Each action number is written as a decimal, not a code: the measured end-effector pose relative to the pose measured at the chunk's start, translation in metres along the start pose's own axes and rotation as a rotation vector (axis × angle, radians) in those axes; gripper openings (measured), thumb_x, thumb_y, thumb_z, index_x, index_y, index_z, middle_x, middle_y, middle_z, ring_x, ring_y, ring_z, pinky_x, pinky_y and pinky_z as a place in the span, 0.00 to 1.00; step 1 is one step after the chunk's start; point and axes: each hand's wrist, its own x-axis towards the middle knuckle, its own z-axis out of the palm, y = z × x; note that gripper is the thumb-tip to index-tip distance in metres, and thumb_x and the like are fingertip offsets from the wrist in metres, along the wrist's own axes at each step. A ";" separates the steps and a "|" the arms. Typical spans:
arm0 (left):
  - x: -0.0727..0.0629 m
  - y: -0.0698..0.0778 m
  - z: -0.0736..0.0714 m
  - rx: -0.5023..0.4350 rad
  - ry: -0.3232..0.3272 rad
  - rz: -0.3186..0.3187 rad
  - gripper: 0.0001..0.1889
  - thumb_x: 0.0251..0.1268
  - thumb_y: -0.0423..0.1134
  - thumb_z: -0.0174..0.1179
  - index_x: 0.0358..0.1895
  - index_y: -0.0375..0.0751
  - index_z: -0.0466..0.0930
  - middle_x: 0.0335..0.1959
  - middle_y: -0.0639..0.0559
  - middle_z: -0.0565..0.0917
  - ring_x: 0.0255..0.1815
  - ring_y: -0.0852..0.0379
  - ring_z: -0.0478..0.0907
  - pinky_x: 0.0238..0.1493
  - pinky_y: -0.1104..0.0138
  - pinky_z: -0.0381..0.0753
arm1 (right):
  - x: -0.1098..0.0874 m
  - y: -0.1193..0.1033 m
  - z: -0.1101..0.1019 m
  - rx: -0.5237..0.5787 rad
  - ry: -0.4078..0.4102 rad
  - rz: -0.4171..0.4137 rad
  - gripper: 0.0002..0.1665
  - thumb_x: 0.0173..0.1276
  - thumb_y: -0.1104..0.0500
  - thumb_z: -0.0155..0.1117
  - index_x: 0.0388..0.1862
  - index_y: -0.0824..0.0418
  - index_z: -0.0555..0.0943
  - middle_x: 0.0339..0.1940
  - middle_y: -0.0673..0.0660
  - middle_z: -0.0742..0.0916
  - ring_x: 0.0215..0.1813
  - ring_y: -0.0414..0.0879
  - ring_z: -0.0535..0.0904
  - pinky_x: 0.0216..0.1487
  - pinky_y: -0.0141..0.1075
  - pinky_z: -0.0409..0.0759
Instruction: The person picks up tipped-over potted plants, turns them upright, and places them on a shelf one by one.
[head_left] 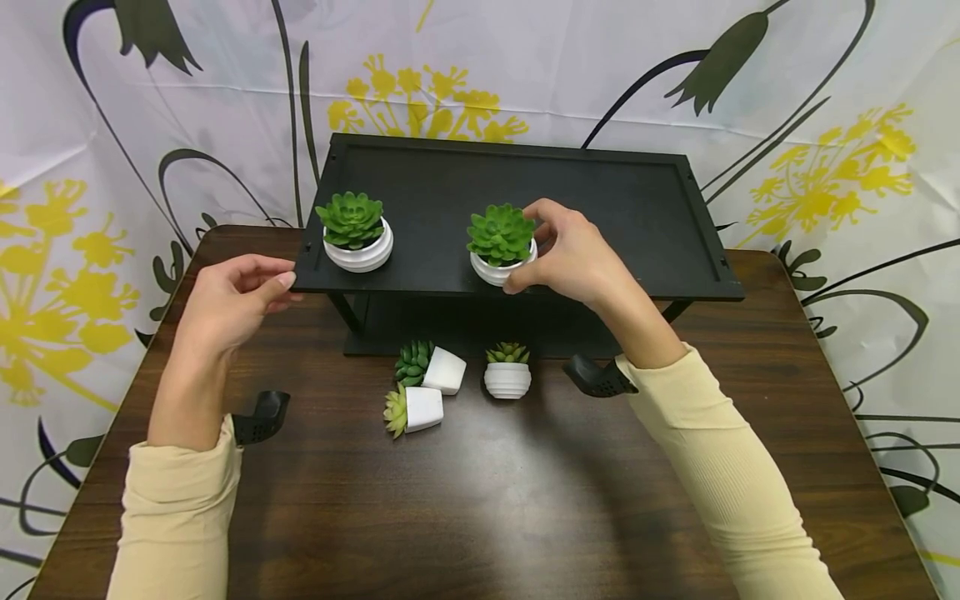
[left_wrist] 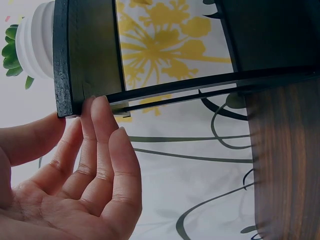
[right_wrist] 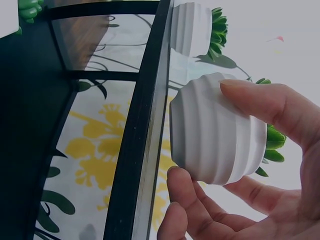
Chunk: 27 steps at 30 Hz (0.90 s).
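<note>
The fingers (left_wrist: 125, 165) are bare. The left sleeve (head_left: 176, 517) is pale yellow, its cuff gathered in folds; the right sleeve (head_left: 723, 471) matches, finely ribbed and creased. 2 black, bent cameras (head_left: 262, 417), 1 at each cuff, show clusters of small holes.

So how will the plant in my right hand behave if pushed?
The plant could tip if pushed high, since its pot narrows toward the base. Being ribbed, it shouldn't slip easily from the fingers. It's probably light: the right hand holds it alone.
</note>
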 end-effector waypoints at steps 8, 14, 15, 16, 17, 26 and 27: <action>0.001 0.000 0.000 0.002 -0.003 -0.001 0.15 0.66 0.33 0.52 0.50 0.24 0.73 0.22 0.67 0.77 0.24 0.75 0.76 0.29 0.81 0.75 | 0.010 -0.007 0.002 -0.011 -0.020 0.008 0.42 0.40 0.62 0.75 0.57 0.57 0.68 0.40 0.58 0.78 0.39 0.51 0.73 0.38 0.41 0.73; 0.001 0.000 0.000 0.003 -0.002 0.000 0.15 0.66 0.33 0.52 0.50 0.24 0.73 0.21 0.68 0.76 0.24 0.75 0.76 0.29 0.81 0.76 | 0.018 -0.011 0.007 -0.006 -0.037 0.006 0.41 0.40 0.62 0.75 0.56 0.56 0.69 0.40 0.58 0.78 0.39 0.51 0.73 0.37 0.41 0.73; 0.000 0.000 0.000 0.005 -0.001 0.001 0.15 0.66 0.33 0.52 0.50 0.24 0.73 0.21 0.68 0.76 0.24 0.75 0.76 0.29 0.81 0.76 | 0.019 -0.012 0.007 -0.003 -0.041 0.006 0.41 0.40 0.62 0.75 0.56 0.56 0.69 0.40 0.58 0.78 0.39 0.52 0.73 0.37 0.41 0.73; 0.000 0.000 0.000 0.005 -0.001 0.001 0.15 0.66 0.33 0.52 0.50 0.24 0.73 0.21 0.68 0.76 0.24 0.75 0.76 0.29 0.81 0.76 | 0.020 -0.013 0.008 0.000 -0.045 0.005 0.41 0.40 0.62 0.75 0.57 0.56 0.69 0.41 0.58 0.78 0.39 0.52 0.73 0.37 0.41 0.73; 0.000 0.000 0.000 0.006 0.000 0.002 0.15 0.66 0.33 0.52 0.50 0.24 0.73 0.21 0.69 0.76 0.24 0.75 0.76 0.29 0.81 0.76 | 0.021 -0.013 0.009 0.003 -0.049 0.004 0.41 0.41 0.62 0.75 0.57 0.56 0.69 0.41 0.58 0.78 0.39 0.52 0.73 0.37 0.41 0.73; 0.000 0.001 0.000 -0.021 -0.001 0.002 0.15 0.66 0.32 0.52 0.49 0.23 0.72 0.21 0.69 0.76 0.23 0.75 0.76 0.29 0.81 0.76 | 0.031 -0.016 0.016 0.003 -0.070 0.003 0.43 0.42 0.63 0.75 0.59 0.57 0.68 0.42 0.59 0.77 0.40 0.52 0.72 0.37 0.41 0.72; 0.000 0.001 0.000 -0.020 -0.001 0.004 0.15 0.66 0.32 0.52 0.49 0.23 0.72 0.21 0.69 0.76 0.23 0.75 0.76 0.29 0.81 0.76 | 0.032 -0.016 0.017 0.003 -0.072 0.003 0.42 0.42 0.63 0.75 0.59 0.57 0.68 0.42 0.59 0.77 0.40 0.52 0.72 0.37 0.41 0.72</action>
